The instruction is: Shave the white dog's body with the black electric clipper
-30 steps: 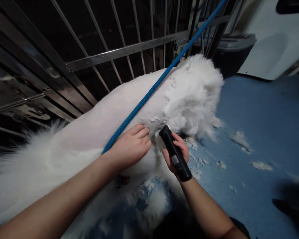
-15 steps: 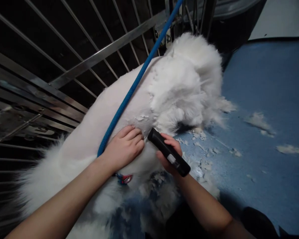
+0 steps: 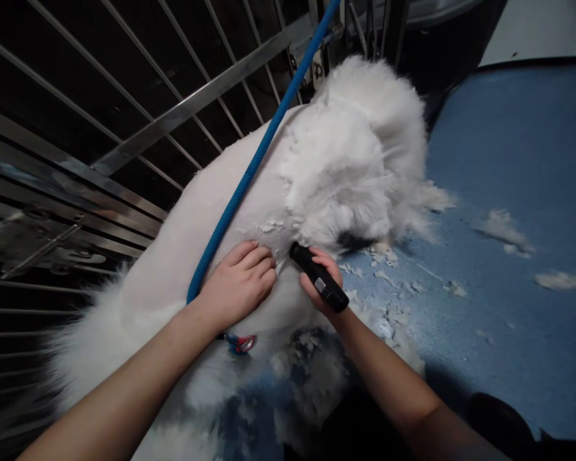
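A white dog (image 3: 249,211) lies on a blue floor, its back shorn short and its far end still fluffy (image 3: 365,153). My left hand (image 3: 237,282) rests on the dog's flank with its fingers curled loosely against the coat, holding nothing I can see. My right hand (image 3: 321,291) is wrapped round a black hair clipper (image 3: 319,276), whose head points up and left at the dog's side. A blue rope leash (image 3: 254,160) runs across the dog's back up to the metal bars.
A steel barred gate (image 3: 139,121) stands behind the dog on the left. Clumps of cut white fur (image 3: 502,227) lie scattered over the blue floor (image 3: 509,307), with a thick pile (image 3: 312,378) under my arms. A small red and blue item (image 3: 240,344) shows below my left wrist.
The view has tilted down and toward the dog. The clipper has tipped more upright in my right hand and slid slightly up the flank. My left hand has stayed on the dog.
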The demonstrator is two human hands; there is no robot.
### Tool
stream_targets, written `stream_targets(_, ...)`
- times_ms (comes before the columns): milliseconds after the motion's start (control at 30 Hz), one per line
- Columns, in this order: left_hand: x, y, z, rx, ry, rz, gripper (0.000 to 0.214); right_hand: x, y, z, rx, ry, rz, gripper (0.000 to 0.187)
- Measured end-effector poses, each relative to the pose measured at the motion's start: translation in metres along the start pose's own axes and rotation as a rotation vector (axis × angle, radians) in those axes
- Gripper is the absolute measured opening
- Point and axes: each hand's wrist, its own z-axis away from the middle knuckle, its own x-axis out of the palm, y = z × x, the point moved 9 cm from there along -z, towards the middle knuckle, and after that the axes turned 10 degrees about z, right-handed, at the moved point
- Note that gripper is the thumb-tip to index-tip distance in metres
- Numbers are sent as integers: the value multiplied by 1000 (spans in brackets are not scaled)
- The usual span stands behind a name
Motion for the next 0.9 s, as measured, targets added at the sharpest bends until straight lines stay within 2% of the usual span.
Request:
stream_targets(133,0,-1,0,-8,-14,13,20,-2,20,-1,75,13,45,36)
stream_targets(300,0,-2,0,-10,-19,24,20,-6,12,3,81,-38,-37,40)
stream_targets(400,1,-3,0,-13,-29,25,20,1,23,2,110,-51,-21,37)
stream_targets(500,2,-2,-1,-10,-49,-1,21,3,48,3,225,-31,71,35)
stream_targets(600,4,-1,-3,-6,-64,-21,23,-1,59,6,299,-39,92,36)
stream_targets(733,5,0,-6,12,-63,-43,26,2,66,8,407,-45,-14,38)
stream_targets(833,4,0,-8,23,-74,-62,27,14,90,11,563,-62,-112,39)
stream_targets(900,5,2,-11,22,-99,-79,27,14,108,15,630,-22,-156,39)
